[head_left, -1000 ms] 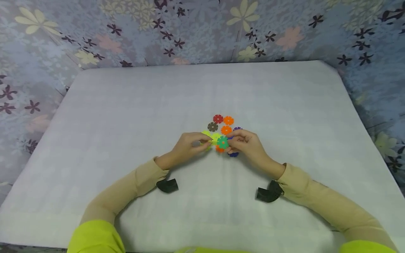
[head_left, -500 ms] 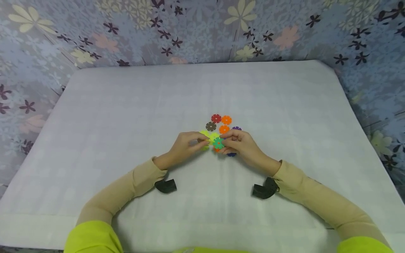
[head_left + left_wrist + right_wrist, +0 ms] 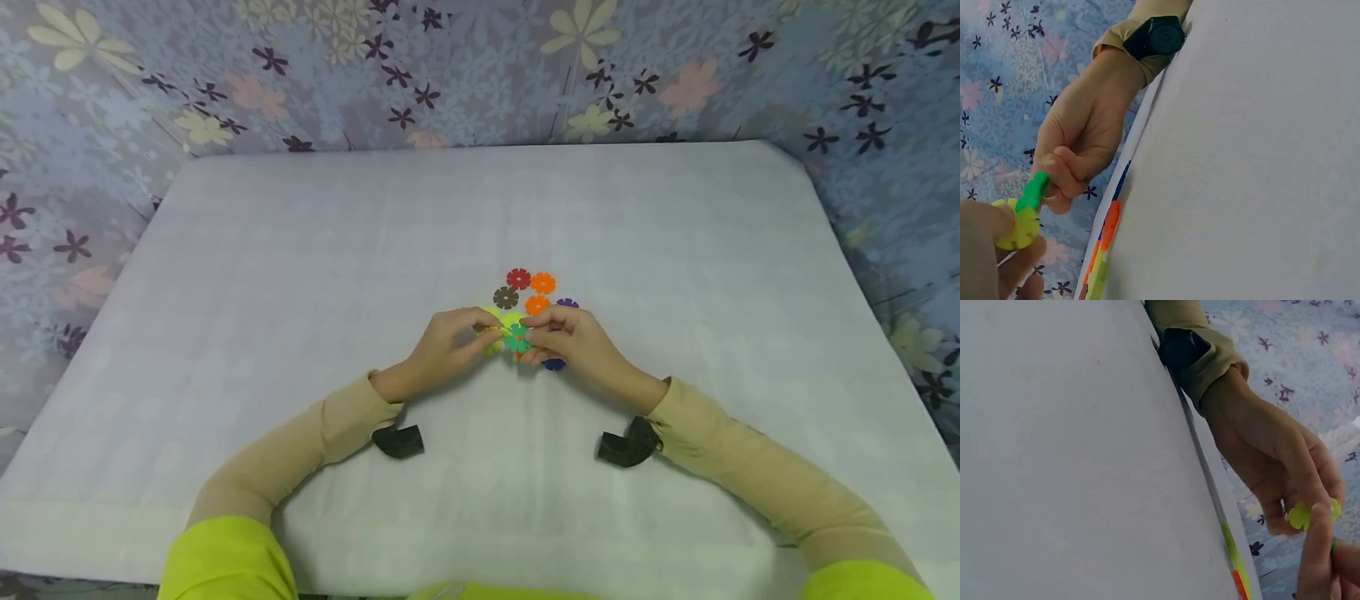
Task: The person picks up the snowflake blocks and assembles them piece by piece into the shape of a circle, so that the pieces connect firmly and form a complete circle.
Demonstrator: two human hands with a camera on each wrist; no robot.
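Observation:
My left hand (image 3: 450, 343) pinches a yellow snowflake disc (image 3: 1021, 230), a thin notched plastic piece, between thumb and fingertips. With thumb and forefinger, my right hand (image 3: 576, 343) pinches a green snowflake disc (image 3: 516, 338). Both discs are held above the table, set at an angle to each other. In the left wrist view the green disc's edge meets the yellow one at its notched rim. Fingers hide part of each disc, so I cannot tell how deep the two interlock. More yellow discs (image 3: 512, 319) lie beneath and just behind the hands.
Behind the hands on the white table (image 3: 337, 250) lie a red disc (image 3: 518, 279), a brown disc (image 3: 506, 297) and orange discs (image 3: 543, 283). A purple disc (image 3: 567, 303) and a dark blue disc (image 3: 554, 364) show around the right hand. Black wrist mounts (image 3: 399, 442) hang at both cuffs.
My right hand has moved slightly left, bringing the green disc closer to the yellow one in my left hand. The left hand has stayed nearly in place, and the view shifts a little.

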